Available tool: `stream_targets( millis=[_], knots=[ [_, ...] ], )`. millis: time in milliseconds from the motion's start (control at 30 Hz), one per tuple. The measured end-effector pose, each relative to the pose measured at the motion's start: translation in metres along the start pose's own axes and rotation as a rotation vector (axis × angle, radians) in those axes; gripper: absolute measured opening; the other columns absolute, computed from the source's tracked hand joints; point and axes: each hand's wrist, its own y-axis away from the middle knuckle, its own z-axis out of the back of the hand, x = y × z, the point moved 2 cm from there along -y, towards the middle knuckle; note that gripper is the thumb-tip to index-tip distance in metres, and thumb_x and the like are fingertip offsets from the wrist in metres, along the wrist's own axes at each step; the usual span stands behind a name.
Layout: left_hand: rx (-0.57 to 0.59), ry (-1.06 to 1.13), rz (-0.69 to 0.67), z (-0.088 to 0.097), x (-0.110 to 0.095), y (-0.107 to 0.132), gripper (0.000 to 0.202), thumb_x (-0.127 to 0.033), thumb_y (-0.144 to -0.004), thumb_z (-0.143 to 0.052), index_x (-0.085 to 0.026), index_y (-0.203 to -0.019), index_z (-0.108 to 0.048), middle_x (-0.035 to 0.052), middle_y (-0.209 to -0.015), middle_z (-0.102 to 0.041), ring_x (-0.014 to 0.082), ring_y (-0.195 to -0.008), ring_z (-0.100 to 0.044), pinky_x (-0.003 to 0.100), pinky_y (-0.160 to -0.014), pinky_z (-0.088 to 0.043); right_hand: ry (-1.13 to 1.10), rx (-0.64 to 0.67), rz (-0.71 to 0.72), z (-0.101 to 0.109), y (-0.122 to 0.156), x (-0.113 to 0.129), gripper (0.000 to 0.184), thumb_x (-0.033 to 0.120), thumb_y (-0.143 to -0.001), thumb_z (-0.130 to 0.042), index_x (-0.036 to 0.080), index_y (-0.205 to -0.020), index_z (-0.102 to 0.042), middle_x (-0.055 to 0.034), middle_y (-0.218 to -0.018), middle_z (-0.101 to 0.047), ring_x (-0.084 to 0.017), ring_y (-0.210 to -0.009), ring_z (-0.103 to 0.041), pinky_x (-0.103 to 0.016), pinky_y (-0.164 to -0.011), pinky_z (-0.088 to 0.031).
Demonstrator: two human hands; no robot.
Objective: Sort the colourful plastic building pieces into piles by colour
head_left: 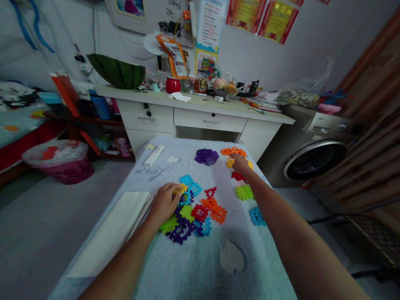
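My left hand (165,203) is closed on a yellow notched plastic building piece (181,188), at the left side of a mixed heap. Light blue pieces (194,188), a red square piece (200,212), orange pieces (215,210) and dark purple pieces (180,232) lie in that heap. My right hand (240,163) reaches to a small yellow pile (230,162), its fingers bent together; what they hold is hidden. Just beyond it is an orange pile (229,151), with red pieces (238,176) on the near side.
A purple pile (206,156) lies left of the right hand. Green pieces (244,192) and blue pieces (257,216) line the right edge. A white folded sheet (112,233) and a white power strip (154,155) lie at left. Behind the cloth-covered table stands a white desk (200,109).
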Motion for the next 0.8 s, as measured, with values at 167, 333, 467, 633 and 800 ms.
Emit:
stream_targets(
  millis=[167, 333, 467, 633, 800],
  knots=[
    [-0.038, -0.004, 0.024, -0.002, 0.004, 0.001, 0.027, -0.031, -0.084, -0.050, -0.020, -0.104, -0.063, 0.0079, -0.110, -0.064, 0.0247, -0.107, -0.058, 0.042, -0.098, -0.044, 0.243, 0.073, -0.163, -0.003, -0.006, 0.001, 0.057, 0.006, -0.081, -0.052, 0.023, -0.135, -0.052, -0.0149, -0.131, -0.058, -0.035, -0.123, -0.050, -0.053, -0.098, -0.041],
    [-0.033, -0.013, 0.028, -0.003, 0.004, 0.001, 0.028, -0.031, -0.084, -0.051, -0.019, -0.107, -0.062, 0.0082, -0.111, -0.064, 0.0253, -0.107, -0.057, 0.043, -0.098, -0.043, 0.232, 0.045, -0.166, -0.007, 0.000, 0.014, 0.053, 0.006, -0.082, -0.049, 0.022, -0.132, -0.054, -0.0129, -0.139, -0.052, -0.034, -0.130, -0.043, -0.053, -0.102, -0.038],
    [-0.029, 0.001, 0.030, -0.002, 0.002, 0.001, 0.028, -0.029, -0.084, -0.051, -0.020, -0.108, -0.061, 0.0080, -0.112, -0.064, 0.0253, -0.107, -0.057, 0.043, -0.098, -0.044, 0.043, 0.045, 0.060, -0.020, 0.014, 0.052, 0.045, 0.015, -0.082, -0.058, 0.017, -0.127, -0.057, -0.0129, -0.135, -0.055, -0.027, -0.126, -0.048, -0.044, -0.106, -0.037],
    [-0.042, 0.016, 0.038, -0.001, 0.001, 0.001, 0.031, -0.027, -0.082, -0.053, -0.019, -0.111, -0.060, 0.0087, -0.113, -0.063, 0.0255, -0.108, -0.057, 0.043, -0.098, -0.044, -0.195, 0.207, 0.431, -0.048, 0.043, 0.119, 0.037, 0.017, -0.082, -0.060, 0.017, -0.119, -0.061, -0.0099, -0.125, -0.063, -0.022, -0.117, -0.056, -0.039, -0.104, -0.038],
    [-0.087, 0.028, 0.047, -0.002, 0.005, 0.000, 0.033, -0.025, -0.079, -0.054, -0.018, -0.111, -0.060, 0.0088, -0.112, -0.063, 0.0256, -0.109, -0.057, 0.042, -0.099, -0.043, -0.186, 0.293, 0.457, -0.073, 0.055, 0.154, 0.051, 0.015, -0.080, -0.060, 0.017, -0.130, -0.053, -0.0126, -0.133, -0.057, -0.025, -0.122, -0.051, -0.041, -0.105, -0.036]
  ],
)
